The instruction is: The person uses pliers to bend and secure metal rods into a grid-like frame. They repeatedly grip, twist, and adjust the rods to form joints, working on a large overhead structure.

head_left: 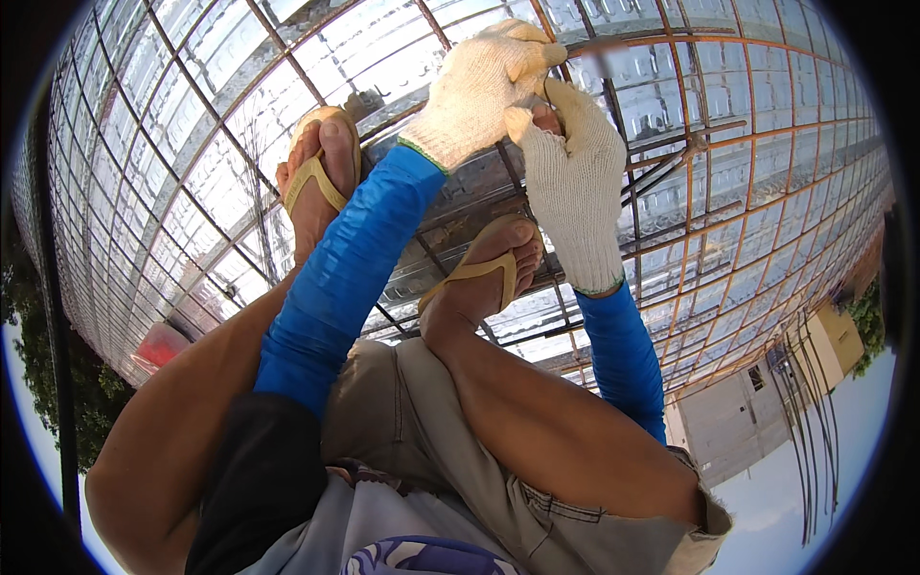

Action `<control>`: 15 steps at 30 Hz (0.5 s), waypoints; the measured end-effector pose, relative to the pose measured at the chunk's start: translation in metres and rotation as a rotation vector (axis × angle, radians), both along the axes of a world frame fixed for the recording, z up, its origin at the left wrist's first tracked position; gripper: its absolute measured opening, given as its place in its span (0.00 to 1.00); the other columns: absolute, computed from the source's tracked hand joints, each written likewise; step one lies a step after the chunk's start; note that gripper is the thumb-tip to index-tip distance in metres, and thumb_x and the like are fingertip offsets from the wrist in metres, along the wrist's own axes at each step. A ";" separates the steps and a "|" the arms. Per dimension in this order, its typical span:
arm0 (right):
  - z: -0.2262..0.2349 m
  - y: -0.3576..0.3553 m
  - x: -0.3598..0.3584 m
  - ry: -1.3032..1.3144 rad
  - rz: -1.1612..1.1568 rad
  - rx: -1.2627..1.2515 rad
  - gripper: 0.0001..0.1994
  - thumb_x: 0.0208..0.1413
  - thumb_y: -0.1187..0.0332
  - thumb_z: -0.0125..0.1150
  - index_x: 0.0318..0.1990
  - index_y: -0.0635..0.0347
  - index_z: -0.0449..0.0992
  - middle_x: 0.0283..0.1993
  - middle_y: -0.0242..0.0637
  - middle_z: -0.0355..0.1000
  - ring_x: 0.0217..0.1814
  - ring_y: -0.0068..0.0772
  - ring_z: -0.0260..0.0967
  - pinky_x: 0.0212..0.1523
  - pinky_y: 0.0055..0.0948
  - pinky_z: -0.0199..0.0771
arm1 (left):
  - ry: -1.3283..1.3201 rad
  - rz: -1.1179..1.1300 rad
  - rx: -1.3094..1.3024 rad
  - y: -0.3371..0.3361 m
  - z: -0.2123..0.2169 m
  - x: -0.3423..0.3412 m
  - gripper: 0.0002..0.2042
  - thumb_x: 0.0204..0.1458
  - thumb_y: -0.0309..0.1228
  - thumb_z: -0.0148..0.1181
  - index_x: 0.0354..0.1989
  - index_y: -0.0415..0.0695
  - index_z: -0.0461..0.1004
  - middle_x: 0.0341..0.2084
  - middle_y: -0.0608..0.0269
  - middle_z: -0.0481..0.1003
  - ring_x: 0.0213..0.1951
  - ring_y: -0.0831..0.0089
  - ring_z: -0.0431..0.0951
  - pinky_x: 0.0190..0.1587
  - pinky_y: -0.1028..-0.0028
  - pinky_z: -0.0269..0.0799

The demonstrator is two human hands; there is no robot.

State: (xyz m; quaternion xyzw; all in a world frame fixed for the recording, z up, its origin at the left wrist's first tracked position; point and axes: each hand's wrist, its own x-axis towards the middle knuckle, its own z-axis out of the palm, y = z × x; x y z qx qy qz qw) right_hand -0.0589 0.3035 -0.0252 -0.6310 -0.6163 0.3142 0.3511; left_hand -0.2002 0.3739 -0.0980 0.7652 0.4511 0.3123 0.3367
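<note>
My left hand (489, 91), in a white knit glove, is closed with its fingertips pressed together near a rusty steel bar at the top. Just below it, my right hand (580, 172), gloved alike, is pinched closed, thumb and fingers almost touching the left hand. A bare fingertip shows through its glove. Whatever lies between the fingers is too small or hidden to name. Both hands are over a mesh of crossed reinforcing bars (685, 86). A bundle of thin wires (261, 206) rests on the mesh left of my feet.
Shiny corrugated metal sheeting (206, 72) lies beneath the bars. My feet in yellow flip-flops (321, 177) stand on it or on the mesh. A red object (161, 347) is at the left. Upright bars (810, 422) and a grey building (733, 422) are at the right.
</note>
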 end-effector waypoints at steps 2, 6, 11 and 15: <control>0.001 0.004 0.001 -0.045 -0.007 0.019 0.15 0.64 0.64 0.69 0.53 0.62 0.82 0.30 0.41 0.76 0.28 0.36 0.77 0.27 0.31 0.74 | 0.019 -0.005 -0.044 0.001 0.001 0.001 0.19 0.52 0.33 0.69 0.55 0.52 0.85 0.52 0.61 0.81 0.55 0.56 0.82 0.57 0.61 0.82; 0.015 0.027 0.023 -0.269 0.217 -0.045 0.15 0.63 0.61 0.71 0.53 0.54 0.82 0.35 0.40 0.80 0.31 0.41 0.80 0.30 0.34 0.78 | 0.069 0.043 -0.019 0.000 -0.001 0.003 0.18 0.56 0.37 0.68 0.55 0.52 0.86 0.50 0.62 0.81 0.54 0.57 0.83 0.57 0.62 0.82; 0.051 0.080 0.053 -0.603 0.372 0.186 0.13 0.62 0.63 0.73 0.50 0.58 0.83 0.36 0.42 0.80 0.35 0.37 0.80 0.35 0.34 0.80 | 0.158 0.089 -0.096 0.009 0.020 0.014 0.15 0.65 0.39 0.63 0.56 0.47 0.82 0.50 0.58 0.82 0.52 0.53 0.84 0.55 0.62 0.81; 0.078 0.054 0.044 -0.534 0.387 0.267 0.13 0.63 0.65 0.72 0.52 0.56 0.84 0.37 0.41 0.81 0.35 0.35 0.81 0.35 0.34 0.81 | 0.107 0.069 -0.170 0.018 0.028 0.006 0.18 0.66 0.41 0.62 0.59 0.46 0.81 0.52 0.55 0.82 0.53 0.53 0.83 0.58 0.60 0.79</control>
